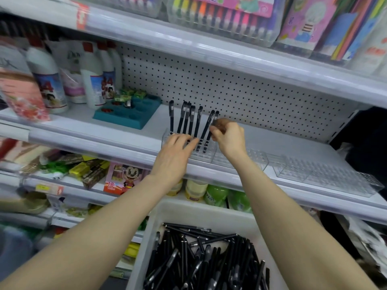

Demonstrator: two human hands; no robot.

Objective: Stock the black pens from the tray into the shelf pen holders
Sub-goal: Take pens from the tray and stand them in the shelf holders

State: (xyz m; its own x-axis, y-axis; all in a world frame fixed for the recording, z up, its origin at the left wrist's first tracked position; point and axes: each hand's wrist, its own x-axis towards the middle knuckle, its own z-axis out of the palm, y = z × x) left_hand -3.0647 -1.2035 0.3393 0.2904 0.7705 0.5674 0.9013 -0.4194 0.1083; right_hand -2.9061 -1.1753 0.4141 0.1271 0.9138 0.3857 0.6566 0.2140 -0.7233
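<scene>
**Progress.** The task is judged to be at an early stage. About seven standing pens (195, 122) occupy the left pen holder (209, 156), a clear slotted block on the white shelf (100, 128). Several lean to the right. The rightmost pen (207, 135) has its lower end inside this holder. The right hand (229, 137) pinches that pen near its cap between thumb and fingertips. The left hand (178, 151) rests on the front of the same holder, fingers spread and fairly straight, apparently to steady it. The tray (188, 208) below the shelf front holds a dense heap of loose black pens (201, 262), so most of the stock remains. The middle holder (253, 162) and the right holder (326, 176) show no pens.

**Clearance.** The upper shelf edge (209, 53) overhangs the work area, well above the pen caps. The pegboard panel (230, 86) closes off the rear. A teal organiser (127, 115) stands near the left holder but apart from it. Free room lies to the right, along the unfilled holders
</scene>
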